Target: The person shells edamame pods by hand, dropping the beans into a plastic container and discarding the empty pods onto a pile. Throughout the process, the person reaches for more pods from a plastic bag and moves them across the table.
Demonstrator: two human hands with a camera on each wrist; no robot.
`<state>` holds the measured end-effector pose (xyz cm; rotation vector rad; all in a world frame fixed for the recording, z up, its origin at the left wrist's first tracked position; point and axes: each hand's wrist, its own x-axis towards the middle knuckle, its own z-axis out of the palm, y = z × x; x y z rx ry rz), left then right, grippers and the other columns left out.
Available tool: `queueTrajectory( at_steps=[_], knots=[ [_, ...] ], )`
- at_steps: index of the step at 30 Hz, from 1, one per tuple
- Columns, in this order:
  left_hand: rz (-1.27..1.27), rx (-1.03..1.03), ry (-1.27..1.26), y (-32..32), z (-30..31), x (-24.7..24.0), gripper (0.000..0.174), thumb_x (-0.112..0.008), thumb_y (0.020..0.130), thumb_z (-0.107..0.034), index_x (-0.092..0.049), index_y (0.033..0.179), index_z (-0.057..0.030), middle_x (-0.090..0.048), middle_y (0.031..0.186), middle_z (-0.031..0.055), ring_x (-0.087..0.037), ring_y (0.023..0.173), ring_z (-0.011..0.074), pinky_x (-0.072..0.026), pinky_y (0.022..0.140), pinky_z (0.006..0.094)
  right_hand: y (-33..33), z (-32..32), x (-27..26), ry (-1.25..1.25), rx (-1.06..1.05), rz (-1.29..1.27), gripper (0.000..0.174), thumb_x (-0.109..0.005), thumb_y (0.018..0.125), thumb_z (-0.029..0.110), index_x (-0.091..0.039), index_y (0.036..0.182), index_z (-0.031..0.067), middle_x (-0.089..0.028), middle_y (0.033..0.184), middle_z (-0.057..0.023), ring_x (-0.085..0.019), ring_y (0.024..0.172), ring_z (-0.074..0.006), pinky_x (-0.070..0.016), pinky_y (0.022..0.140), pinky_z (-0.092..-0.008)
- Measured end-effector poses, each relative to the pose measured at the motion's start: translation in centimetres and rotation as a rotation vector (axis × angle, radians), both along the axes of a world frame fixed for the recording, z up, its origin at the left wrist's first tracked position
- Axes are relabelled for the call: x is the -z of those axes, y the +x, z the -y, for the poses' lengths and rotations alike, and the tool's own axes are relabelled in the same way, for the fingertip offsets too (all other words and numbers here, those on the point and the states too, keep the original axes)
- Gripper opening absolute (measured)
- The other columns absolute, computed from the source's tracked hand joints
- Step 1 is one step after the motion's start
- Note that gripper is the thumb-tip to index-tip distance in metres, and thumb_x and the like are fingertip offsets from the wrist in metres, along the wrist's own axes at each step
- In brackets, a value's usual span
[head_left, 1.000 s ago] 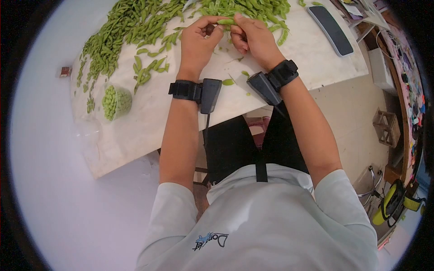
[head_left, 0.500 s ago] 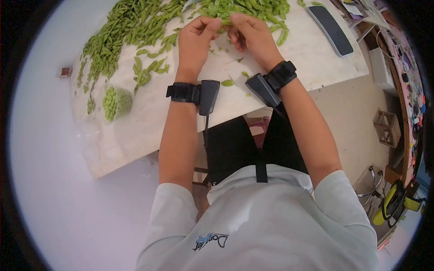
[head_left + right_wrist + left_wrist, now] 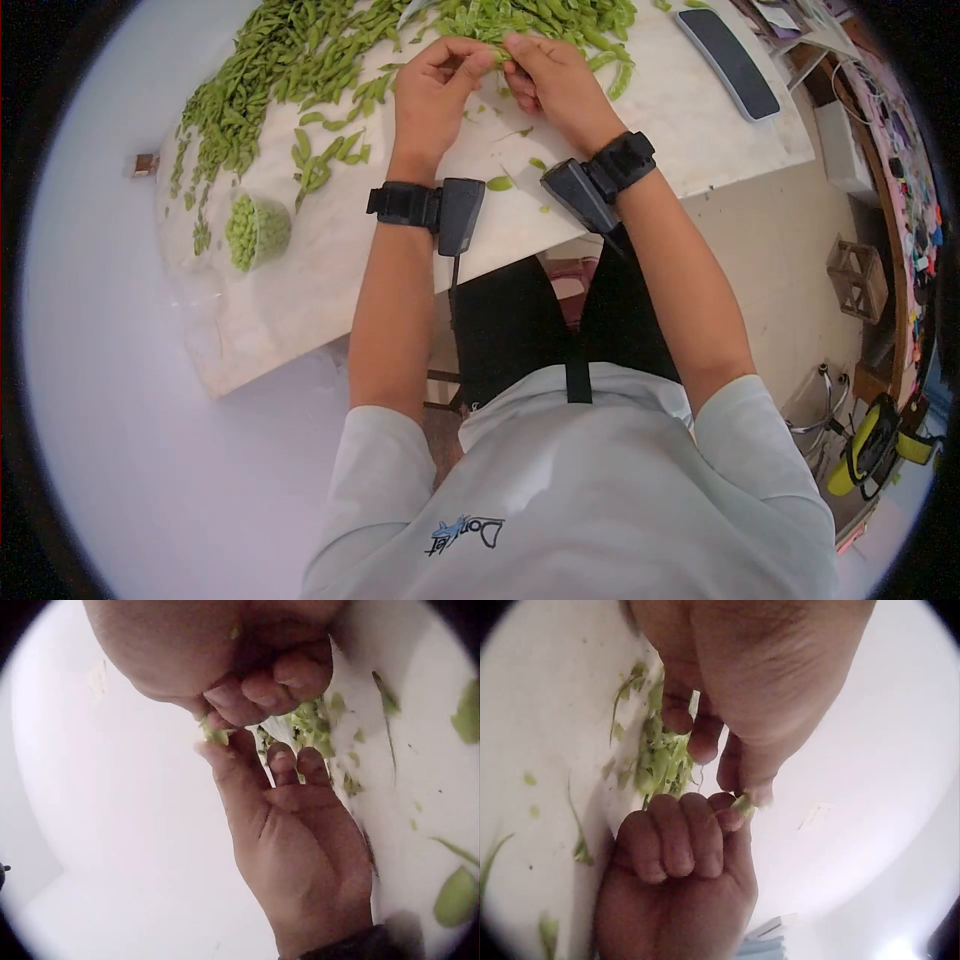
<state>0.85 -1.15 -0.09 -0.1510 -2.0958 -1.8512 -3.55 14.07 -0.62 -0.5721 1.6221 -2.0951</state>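
Note:
Fingertips of both hands meet over the table on a green soybean pod [image 3: 216, 733], mostly covered by them. My left hand [image 3: 430, 100] pinches it between thumb and forefinger; the light green end pokes out beside the thumb in the left wrist view. From the other side, my right hand [image 3: 568, 92] pinches the pod with thumb and index finger, its other fingers curled in toward the palm. Just beyond the hands lies a heap of light green pods [image 3: 560, 18]. A larger heap of darker whole pods [image 3: 240, 100] spreads to the left.
A clear cup of shelled beans [image 3: 258, 230] stands on the pale table [image 3: 330, 265], left of my left forearm. A phone [image 3: 730, 65] lies at the right. Loose pods [image 3: 318, 172] and scraps are scattered near my wrists. The table's front edge runs beneath my forearms.
A second ago the pod showed lengthwise between the hands; now the fingers have drawn together and cover most of it. The forearms have barely moved.

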Motion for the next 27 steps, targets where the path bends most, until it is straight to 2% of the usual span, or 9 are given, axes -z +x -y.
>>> queueTrajectory(
  at_steps=[3, 8, 12, 17, 21, 24, 27],
  knots=[
    [-0.008, 0.003, -0.014, 0.0, -0.2, 0.1, 0.015, -0.066, 0.086, -0.013, -0.065, 0.096, -0.0018, -0.061, 0.079, -0.0006, -0.052, 0.068, 0.0067, -0.0431, 0.063, 0.0203, 0.1, -0.2, -0.2, 0.018, 0.019, -0.023, 0.045, -0.045, 0.096, 0.041, -0.052, 0.070, 0.0043, -0.045, 0.054, 0.0015, -0.043, 0.044, -0.0082, -0.0335, 0.042, -0.0240],
    [-0.042, -0.069, 0.009, 0.2, -0.6, -0.5, 0.015, -0.068, 0.083, -0.006, -0.065, 0.097, -0.0015, -0.063, 0.082, 0.0006, -0.053, 0.068, 0.0074, -0.0441, 0.063, 0.0206, 0.0, 0.0, -0.1, -0.008, 0.011, 0.003, 0.045, -0.045, 0.096, 0.041, -0.051, 0.069, 0.0056, -0.046, 0.054, 0.0012, -0.042, 0.044, -0.0083, -0.0331, 0.042, -0.0239],
    [-0.062, -0.085, -0.207, 0.3, 0.0, -0.4, 0.015, -0.069, 0.080, -0.003, -0.066, 0.095, -0.0025, -0.063, 0.087, 0.0012, -0.054, 0.071, 0.0079, -0.0451, 0.065, 0.0203, 0.8, 0.0, -0.9, 0.001, 0.039, 0.073, 0.040, -0.045, 0.096, 0.040, -0.047, 0.073, 0.0081, -0.039, 0.055, 0.0033, -0.035, 0.047, -0.0070, -0.0282, 0.045, -0.0225],
    [-0.150, -0.092, -0.375, 0.4, 0.1, -0.7, 0.015, -0.068, 0.081, -0.005, -0.066, 0.096, -0.0034, -0.063, 0.092, 0.0012, -0.055, 0.076, 0.0082, -0.0464, 0.069, 0.0222, 0.7, 0.0, -0.6, 0.003, 0.038, 0.048, 0.040, -0.045, 0.096, 0.040, -0.047, 0.072, 0.0084, -0.040, 0.055, 0.0034, -0.037, 0.047, -0.0068, -0.0285, 0.044, -0.0224],
    [-0.038, -0.062, -0.327, 0.6, 0.1, -0.3, 0.015, -0.067, 0.082, -0.008, -0.064, 0.096, -0.0042, -0.063, 0.090, 0.0000, -0.055, 0.078, 0.0075, -0.0460, 0.070, 0.0229, 0.7, 0.1, -0.5, 0.047, 0.068, 0.002, 0.040, -0.046, 0.096, 0.040, -0.047, 0.071, 0.0083, -0.041, 0.055, 0.0033, -0.038, 0.047, -0.0069, -0.0296, 0.044, -0.0222],
    [0.004, -0.016, -0.323, 0.5, 0.1, -0.4, 0.015, -0.067, 0.083, -0.009, -0.062, 0.096, -0.0048, -0.062, 0.089, -0.0008, -0.055, 0.079, 0.0069, -0.0454, 0.071, 0.0224, 0.2, 0.1, 0.0, 0.063, 0.082, 0.000, 0.046, -0.045, 0.095, 0.042, -0.052, 0.071, 0.0041, -0.047, 0.054, 0.0007, -0.046, 0.045, -0.0088, -0.0356, 0.042, -0.0243],
    [0.045, 0.028, -0.307, 0.7, 0.1, -0.3, 0.016, -0.067, 0.083, -0.008, -0.060, 0.097, -0.0051, -0.061, 0.089, -0.0009, -0.056, 0.080, 0.0067, -0.0452, 0.072, 0.0222, 0.0, 0.1, 0.3, 0.033, 0.080, -0.008, 0.046, -0.046, 0.095, 0.042, -0.052, 0.071, 0.0041, -0.047, 0.055, 0.0007, -0.046, 0.045, -0.0088, -0.0356, 0.042, -0.0242]
  ],
)
